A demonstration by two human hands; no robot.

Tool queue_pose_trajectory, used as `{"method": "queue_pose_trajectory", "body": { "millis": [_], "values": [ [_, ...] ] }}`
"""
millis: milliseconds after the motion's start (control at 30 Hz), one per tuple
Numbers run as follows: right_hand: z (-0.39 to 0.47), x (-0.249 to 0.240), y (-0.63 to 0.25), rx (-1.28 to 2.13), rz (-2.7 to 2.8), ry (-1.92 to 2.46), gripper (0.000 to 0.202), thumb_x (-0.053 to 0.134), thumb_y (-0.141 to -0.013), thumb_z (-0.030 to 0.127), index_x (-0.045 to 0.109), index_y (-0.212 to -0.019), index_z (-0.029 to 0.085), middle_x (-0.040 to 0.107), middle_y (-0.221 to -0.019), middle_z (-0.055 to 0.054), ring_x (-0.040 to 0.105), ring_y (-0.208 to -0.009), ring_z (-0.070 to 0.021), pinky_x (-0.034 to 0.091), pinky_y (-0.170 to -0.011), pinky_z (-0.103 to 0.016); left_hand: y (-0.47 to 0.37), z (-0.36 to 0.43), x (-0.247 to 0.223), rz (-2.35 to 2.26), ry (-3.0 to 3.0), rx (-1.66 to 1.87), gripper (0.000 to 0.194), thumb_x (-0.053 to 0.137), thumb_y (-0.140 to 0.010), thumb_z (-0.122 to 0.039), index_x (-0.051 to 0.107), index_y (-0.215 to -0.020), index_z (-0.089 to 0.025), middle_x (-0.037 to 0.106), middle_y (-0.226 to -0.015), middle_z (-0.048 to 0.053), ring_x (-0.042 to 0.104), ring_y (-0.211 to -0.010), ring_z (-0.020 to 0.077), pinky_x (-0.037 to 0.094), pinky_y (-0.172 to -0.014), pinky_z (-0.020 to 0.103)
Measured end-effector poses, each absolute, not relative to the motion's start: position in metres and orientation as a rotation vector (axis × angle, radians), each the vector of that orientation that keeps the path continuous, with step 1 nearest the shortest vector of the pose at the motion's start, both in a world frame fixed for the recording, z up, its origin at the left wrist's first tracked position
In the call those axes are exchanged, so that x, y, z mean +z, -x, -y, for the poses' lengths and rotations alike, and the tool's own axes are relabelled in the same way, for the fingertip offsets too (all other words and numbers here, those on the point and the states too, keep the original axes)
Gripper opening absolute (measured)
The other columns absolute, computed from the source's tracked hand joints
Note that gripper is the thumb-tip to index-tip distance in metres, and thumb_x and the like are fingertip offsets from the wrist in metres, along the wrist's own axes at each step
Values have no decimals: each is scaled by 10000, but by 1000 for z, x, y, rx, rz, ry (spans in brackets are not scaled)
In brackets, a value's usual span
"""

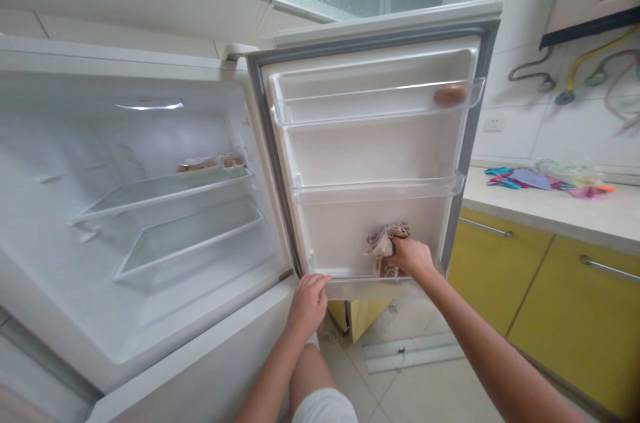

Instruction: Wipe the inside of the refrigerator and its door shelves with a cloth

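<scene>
An opened refrigerator shows its lit inside at the left, and its white door (pixel 375 150) stands swung out with three clear racks. My right hand (pixel 413 258) is closed on a crumpled beige and brown cloth (pixel 387 246) at the lowest door rack (pixel 360 289). Part of the cloth hangs behind the rack's front edge. My left hand (pixel 309 296) rests at the left end of that rack, its fingers laid over the edge, holding nothing. A reddish-brown round item (pixel 450 96) sits in the top rack.
Packed food (pixel 199 164) lies on the upper glass shelf (pixel 165 193) inside the refrigerator. To the right, colourful cloths or gloves (pixel 535 178) lie on a white counter (pixel 565 210) above yellow cabinets (pixel 505 276). A white strip (pixel 415 351) lies on the tiled floor.
</scene>
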State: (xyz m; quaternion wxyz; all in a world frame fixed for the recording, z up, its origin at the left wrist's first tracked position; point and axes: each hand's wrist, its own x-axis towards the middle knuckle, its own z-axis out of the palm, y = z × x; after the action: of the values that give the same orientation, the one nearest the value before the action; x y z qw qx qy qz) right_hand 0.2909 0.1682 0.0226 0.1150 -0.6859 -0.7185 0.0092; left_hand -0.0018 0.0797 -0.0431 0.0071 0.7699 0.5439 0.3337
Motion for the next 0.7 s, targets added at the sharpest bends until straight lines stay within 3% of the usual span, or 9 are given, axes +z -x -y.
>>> {"method": "queue_pose_trajectory", "body": {
  "millis": [167, 267, 467, 600, 700],
  "values": [
    [-162, 15, -332, -20, 1891, 2120, 320, 557, -839, 433, 669, -1027, 199, 749, -1060, -177, 722, -932, -308, 498, -724, -363, -3, -79, -41, -1709, -2399, 1044, 438, 459, -824, -49, 692, -1153, -220, 742, -1153, 67, 656, -1106, 236, 443, -1129, 547],
    [-157, -1, -340, 27, 1704, 1908, 319, 573, -808, 427, 647, -1014, 195, 747, -1005, -146, 702, -916, -288, 487, -723, -347, -6, -79, -39, -1727, -2370, 1026, 415, 489, -804, -56, 685, -1137, -206, 742, -1147, 72, 652, -1109, 244, 432, -1136, 545],
    [-141, -27, -322, 661, 866, 975, 356, 708, -667, 436, 666, -944, 218, 738, -886, -18, 665, -804, -204, 525, -726, -324, -6, -80, -37, -1717, -2306, 1041, 341, 559, -795, -129, 694, -1097, -214, 743, -1150, 81, 640, -1169, 269, 389, -1163, 582],
    [-124, -28, -301, 1048, 550, 551, 198, 713, -694, 425, 680, -798, 260, 728, -741, 30, 673, -704, -183, 579, -712, -354, -11, -78, -31, -1697, -2179, 1145, 319, 553, -824, -184, 699, -1106, -214, 739, -1185, 87, 637, -1196, 271, 365, -1171, 610],
    [-111, -21, -287, 1293, 502, 471, 291, 689, -747, 552, 731, -886, 300, 781, -884, 8, 721, -833, -235, 610, -810, -447, -24, -70, -16, -1634, -2069, 1349, 334, 526, -852, -209, 695, -1141, -216, 712, -1246, 101, 625, -1217, 256, 413, -1149, 558]
  ]
}}
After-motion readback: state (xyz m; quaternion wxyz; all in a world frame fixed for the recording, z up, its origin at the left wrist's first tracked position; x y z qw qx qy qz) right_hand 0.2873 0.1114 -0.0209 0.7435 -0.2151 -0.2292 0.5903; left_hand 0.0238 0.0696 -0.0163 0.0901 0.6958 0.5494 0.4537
